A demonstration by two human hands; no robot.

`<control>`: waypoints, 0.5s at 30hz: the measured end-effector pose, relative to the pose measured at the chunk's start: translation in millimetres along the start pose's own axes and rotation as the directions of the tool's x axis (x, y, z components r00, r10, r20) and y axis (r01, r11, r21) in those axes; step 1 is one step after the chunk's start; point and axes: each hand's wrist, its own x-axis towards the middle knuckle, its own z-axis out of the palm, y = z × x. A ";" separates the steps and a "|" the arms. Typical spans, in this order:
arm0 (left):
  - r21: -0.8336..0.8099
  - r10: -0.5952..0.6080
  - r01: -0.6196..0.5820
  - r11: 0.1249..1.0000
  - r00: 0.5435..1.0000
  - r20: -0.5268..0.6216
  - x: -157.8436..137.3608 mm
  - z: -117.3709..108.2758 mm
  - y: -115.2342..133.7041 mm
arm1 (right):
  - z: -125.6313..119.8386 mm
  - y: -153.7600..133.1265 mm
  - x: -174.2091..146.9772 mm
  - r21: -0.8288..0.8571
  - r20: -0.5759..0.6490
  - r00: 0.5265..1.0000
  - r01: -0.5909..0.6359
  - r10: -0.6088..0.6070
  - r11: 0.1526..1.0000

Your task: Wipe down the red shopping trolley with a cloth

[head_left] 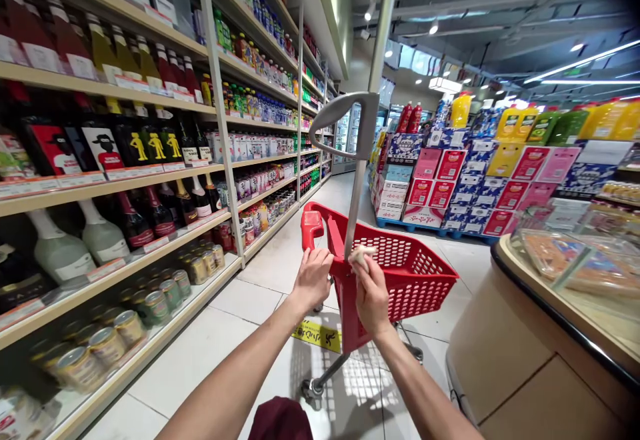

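Note:
A red plastic shopping cart (400,293) with a perforated basket stands in front of me. My left hand (313,279) is closed over the cart's near left edge, just below its red handle end (313,221). In my right hand (371,293) is a crumpled whitish cloth (363,255), pinched between the fingers and lying against the near rim of the basket. Close by that cloth, a grey metal pole (357,203) rises from the cart, with a grey plastic loop (345,123) fixed partway up. The fingertips of my left hand are partly hidden behind the rim.
Shelves of bottles and cans (175,173) line the left side. Stacked drink cartons (440,183) with juice bottles on top stand ahead to the right. A rounded counter (520,333) holding packaged food is close on the right. A yellow floor sticker (317,335) lies below the cart.

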 end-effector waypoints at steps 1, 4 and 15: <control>-0.029 0.011 -0.012 1.000 1.000 -0.015 1.1 -0.6 4.0 | -4.4 -0.6 10.6 -0.022 0.003 0.999 0.039 -0.039 0.999; -0.122 0.062 -0.066 0.990 0.997 -0.036 0.7 1.2 17.3 | -17.5 1.8 25.7 -0.134 0.113 0.983 0.162 -0.147 0.978; -0.236 0.082 -0.094 0.967 0.995 -0.060 -3.4 5.8 66.0 | -86.1 16.6 163.1 -0.401 0.130 0.904 0.423 -0.407 0.813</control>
